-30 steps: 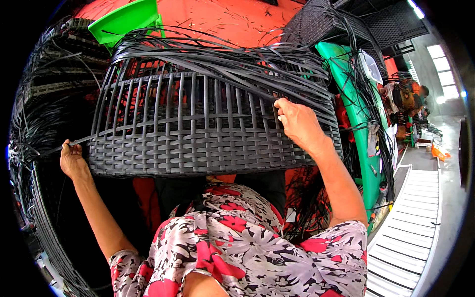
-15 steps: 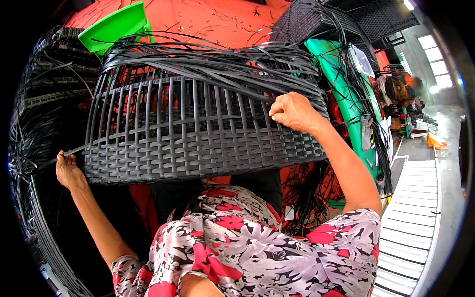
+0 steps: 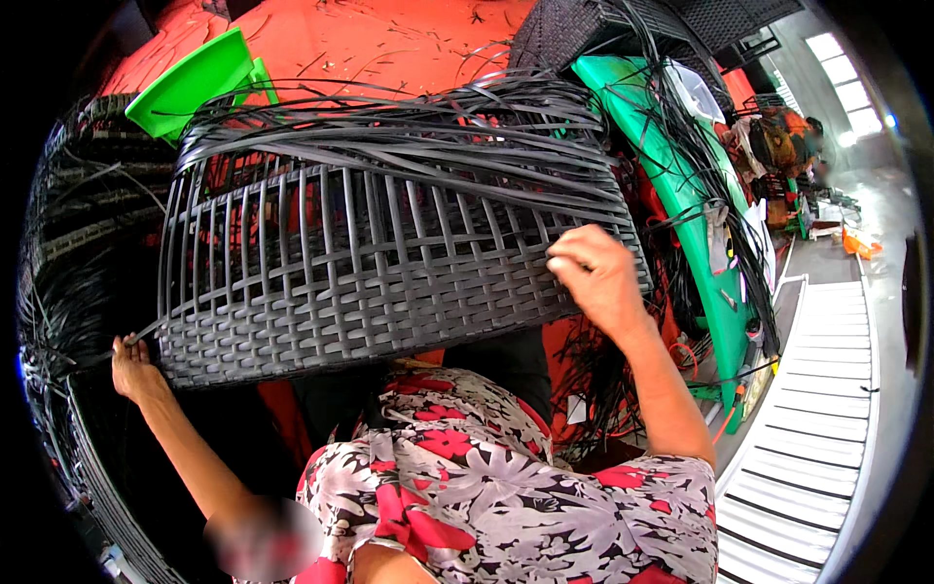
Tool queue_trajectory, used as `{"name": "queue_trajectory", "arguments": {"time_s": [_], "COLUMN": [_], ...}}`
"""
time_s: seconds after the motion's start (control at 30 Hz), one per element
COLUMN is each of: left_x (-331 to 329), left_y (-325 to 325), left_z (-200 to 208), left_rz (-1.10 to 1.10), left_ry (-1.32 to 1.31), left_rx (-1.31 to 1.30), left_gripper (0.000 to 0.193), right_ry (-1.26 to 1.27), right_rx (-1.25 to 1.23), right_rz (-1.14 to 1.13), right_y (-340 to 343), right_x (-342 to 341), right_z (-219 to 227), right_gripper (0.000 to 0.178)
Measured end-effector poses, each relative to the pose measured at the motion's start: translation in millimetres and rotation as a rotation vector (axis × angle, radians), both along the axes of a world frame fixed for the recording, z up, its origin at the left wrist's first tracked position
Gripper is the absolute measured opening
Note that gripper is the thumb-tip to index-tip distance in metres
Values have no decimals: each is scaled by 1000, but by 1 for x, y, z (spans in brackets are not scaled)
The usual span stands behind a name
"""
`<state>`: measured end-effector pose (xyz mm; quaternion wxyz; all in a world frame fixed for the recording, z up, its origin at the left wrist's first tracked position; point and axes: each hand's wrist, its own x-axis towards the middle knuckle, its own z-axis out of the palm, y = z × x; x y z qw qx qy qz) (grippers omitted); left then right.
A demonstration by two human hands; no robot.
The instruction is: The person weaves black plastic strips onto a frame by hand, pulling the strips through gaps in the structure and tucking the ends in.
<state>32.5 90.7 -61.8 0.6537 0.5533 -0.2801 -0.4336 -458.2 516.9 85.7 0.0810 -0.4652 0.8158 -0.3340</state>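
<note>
A dark grey woven wicker panel [image 3: 379,314] lies across in front of me, tightly woven along its near edge. Farther up, its upright slats stand apart, and a bundle of long flat plastic strips [image 3: 389,156] is draped over the far side. At the panel's left edge my left hand [image 3: 138,370] is closed on a flat plastic strip [image 3: 148,331] that runs into the weave. Over the right part of the panel, my right hand [image 3: 598,277] has its fingers curled together; whatever is in them cannot be made out.
A bright green plastic chair [image 3: 190,86] stands at the far left, on a red floor [image 3: 331,44] strewn with strip scraps. To the right leans a green board [image 3: 671,185] with black strips hanging over it. Beyond it lies a white slatted frame [image 3: 808,389].
My right hand has moved down and slightly right over the panel. The panel now tilts more, its right side higher. My left hand keeps its grip at the left edge.
</note>
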Motion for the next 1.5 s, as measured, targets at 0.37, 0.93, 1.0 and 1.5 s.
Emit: {"name": "queue_trajectory", "arguments": {"time_s": [0.37,0.93,1.0,1.5], "left_x": [-319,-423,-409,-399], "left_y": [213,276,272,294], "left_z": [136,90,101,109], "left_rz": [-1363,-1411,-1569,-1796], "left_ry": [-754,-1083,-939,-890], "left_rx": [-771,-1244,-1261,-1305], "left_gripper": [21,8,9,48], "right_ry": [82,673,570,510], "right_rx": [250,220,168,-81], "right_rz": [93,150,205,-320], "right_y": [14,9,33,85], "right_x": [-67,-46,-38,-61], "right_z": [-3,-20,-6,-47], "right_gripper": [17,9,11,20]}}
